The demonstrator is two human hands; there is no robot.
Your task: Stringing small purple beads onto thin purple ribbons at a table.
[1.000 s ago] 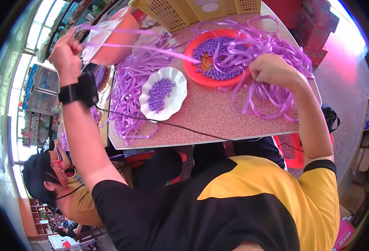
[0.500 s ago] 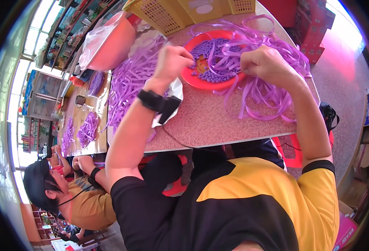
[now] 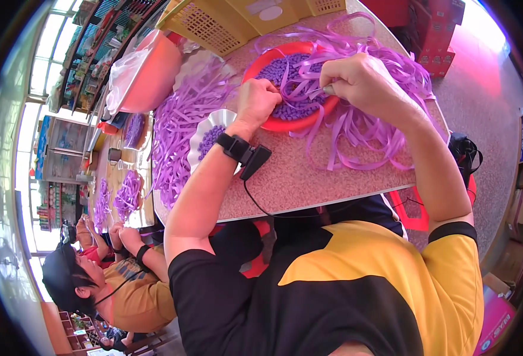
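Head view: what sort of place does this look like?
Probably a small craft workroom: purple ribbons heaped on a speckled table, a red dish of small purple pieces, and a co-worker close by.

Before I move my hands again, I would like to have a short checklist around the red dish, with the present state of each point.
1. Both hands at the red dish: ok; left hand at its near-left side, right hand at its right.
2. Ribbon in each grip: cannot tell; the curled fingers hide it.
3. Beads in the red dish: ok, plenty are visible.
4. Red dish free of loose ribbons: not ok; some lie across it.
5. White dish unobstructed: not ok; the left forearm partly covers it in this view.
6. Wrist cable away from the red dish: ok; it runs toward the near table edge.
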